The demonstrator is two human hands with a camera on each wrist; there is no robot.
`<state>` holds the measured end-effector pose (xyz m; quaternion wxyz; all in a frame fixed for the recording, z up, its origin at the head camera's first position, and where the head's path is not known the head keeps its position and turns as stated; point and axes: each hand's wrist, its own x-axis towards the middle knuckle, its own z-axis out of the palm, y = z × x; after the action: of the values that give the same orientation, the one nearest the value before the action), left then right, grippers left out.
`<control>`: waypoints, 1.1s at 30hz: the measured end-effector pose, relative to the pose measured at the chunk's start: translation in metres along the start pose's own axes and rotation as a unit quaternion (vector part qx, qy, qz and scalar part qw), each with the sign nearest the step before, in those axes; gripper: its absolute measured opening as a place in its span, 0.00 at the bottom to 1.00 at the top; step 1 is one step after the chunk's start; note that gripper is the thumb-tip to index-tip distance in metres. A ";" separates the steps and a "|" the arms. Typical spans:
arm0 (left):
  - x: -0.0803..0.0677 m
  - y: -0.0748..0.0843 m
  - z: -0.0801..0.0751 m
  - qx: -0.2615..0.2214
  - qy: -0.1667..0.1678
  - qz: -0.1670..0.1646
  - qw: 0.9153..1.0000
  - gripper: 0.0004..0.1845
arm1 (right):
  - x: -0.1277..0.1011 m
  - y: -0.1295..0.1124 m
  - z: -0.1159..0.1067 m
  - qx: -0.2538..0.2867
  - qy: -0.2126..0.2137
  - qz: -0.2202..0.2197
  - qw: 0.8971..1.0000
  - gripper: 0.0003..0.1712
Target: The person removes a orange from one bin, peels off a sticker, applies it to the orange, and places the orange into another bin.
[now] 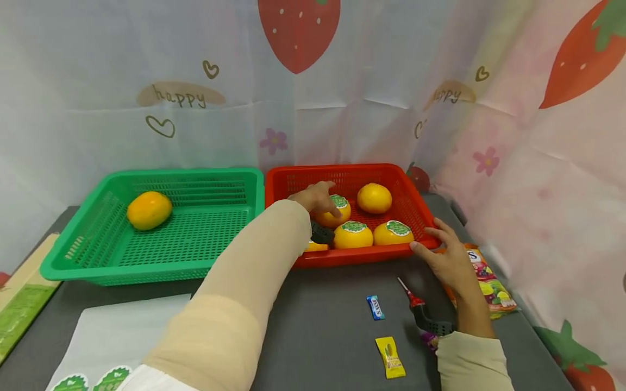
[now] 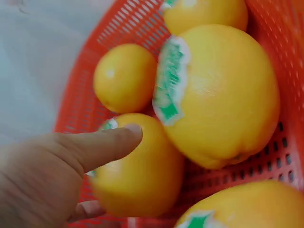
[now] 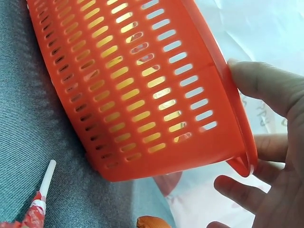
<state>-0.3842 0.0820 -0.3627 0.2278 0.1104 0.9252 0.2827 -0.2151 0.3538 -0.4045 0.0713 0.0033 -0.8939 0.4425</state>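
Observation:
My left hand (image 1: 317, 197) reaches into the red basket (image 1: 362, 255), its fingers spread. In the left wrist view its thumb (image 2: 111, 145) lies straight over the top of an orange (image 2: 142, 175) that bears a green and white sticker. Several more oranges sit close around, among them a big one (image 2: 228, 90) and one (image 1: 374, 197) at the back. My right hand (image 1: 452, 258) holds the basket's near right corner. Its thumb (image 3: 266, 85) touches the rim, and a finger comes up from the other side.
A green basket (image 1: 151, 270) on the left contains one yellow-orange fruit (image 1: 149, 210). In front lie a blue candy (image 1: 375, 307), a yellow candy (image 1: 390, 357) and a red-wrapped lollipop (image 1: 415, 300). A candy bag (image 1: 491, 288) lies right; a sticker sheet (image 1: 122, 326) lies left.

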 end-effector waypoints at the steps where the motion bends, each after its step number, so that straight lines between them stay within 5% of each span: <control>1: -0.003 0.000 -0.005 0.009 0.007 0.019 1.000 0.48 | 0.000 0.000 0.001 0.001 0.000 0.000 1.000 0.38; 5: -0.020 -0.008 -0.032 0.028 0.057 0.095 0.993 0.46 | -0.001 0.001 0.003 -0.001 -0.001 -0.003 1.000 0.38; 10: -0.061 -0.033 -0.067 0.008 0.096 0.144 0.985 0.42 | 0.000 -0.001 0.002 -0.010 -0.001 -0.013 1.000 0.38; 21: -0.169 -0.115 -0.099 0.044 0.184 0.119 0.975 0.41 | 0.003 -0.002 0.000 -0.002 -0.002 -0.019 1.000 0.38; 33: -0.241 -0.203 -0.103 -0.001 0.275 0.083 0.958 0.39 | -0.002 -0.001 0.007 0.014 -0.003 -0.005 1.000 0.39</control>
<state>-0.2394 -0.2125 -0.3166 -0.0599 0.1043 0.9395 0.3207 -0.2140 0.3474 -0.4084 0.0705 0.0106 -0.8879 0.4544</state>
